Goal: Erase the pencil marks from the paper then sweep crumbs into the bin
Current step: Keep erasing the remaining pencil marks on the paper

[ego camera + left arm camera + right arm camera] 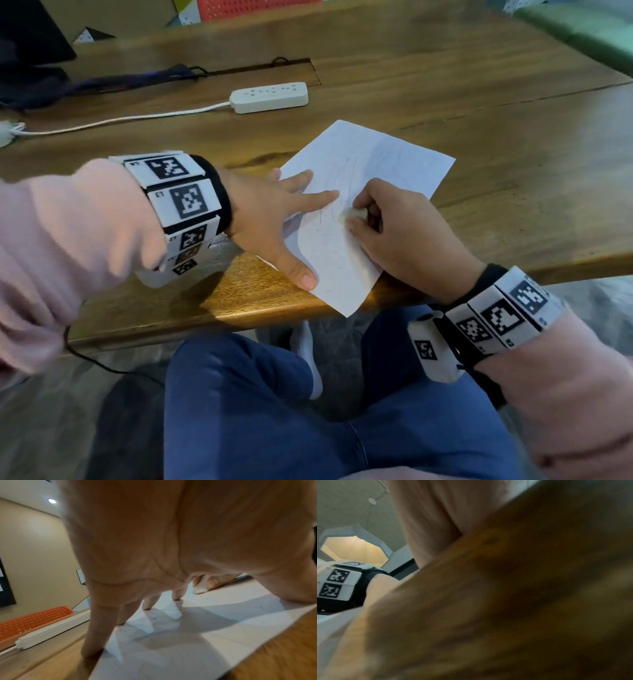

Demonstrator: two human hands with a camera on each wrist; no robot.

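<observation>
Head view shows the left hand (274,219) spread flat pinning the paper (394,161) near the tabletop's front edge so the right hand (407,236), pinching the eraser (352,214), can scrub.

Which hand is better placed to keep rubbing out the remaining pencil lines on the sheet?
Right. The right hand already pinches the eraser on the paper beside the faint lines, while the left hand lies flat, pinning the sheet.

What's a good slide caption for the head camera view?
Left hand flat on the paper, right hand rubbing it with an eraser.
</observation>
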